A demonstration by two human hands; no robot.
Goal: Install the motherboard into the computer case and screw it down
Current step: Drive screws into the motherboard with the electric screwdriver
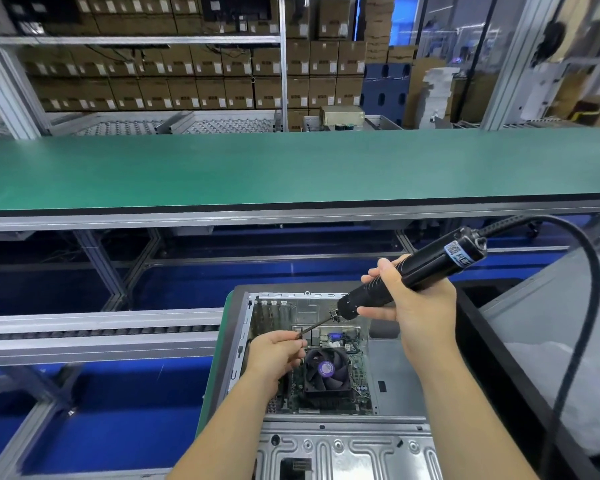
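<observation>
The open computer case (326, 403) lies on its side at the near edge of the workstation, its bare metal interior facing up. Inside it sits the motherboard (357, 372), flat against the case floor, with a black CPU cooler fan (326, 372) on top and a row of rear ports near the far wall.

The right hand (416, 306) grips the black barrel of an electric screwdriver (413, 275), fingers curled round its lower body — the tool is tilted, its rear end up and to the right, its bit (314, 328) pointing down-left over the case. A thick black cable (582, 306) loops from the tool's rear end and drops away on the right.

The left hand (274, 355) hovers above the left part of the motherboard, thumb and fingertips pinched together around the tip of the bit — whether a screw sits between them is too small to tell.

Beyond the case runs a long green conveyor belt (291, 168) on an aluminium frame, and behind that, shelving stacked with brown cardboard boxes (187, 81).
</observation>
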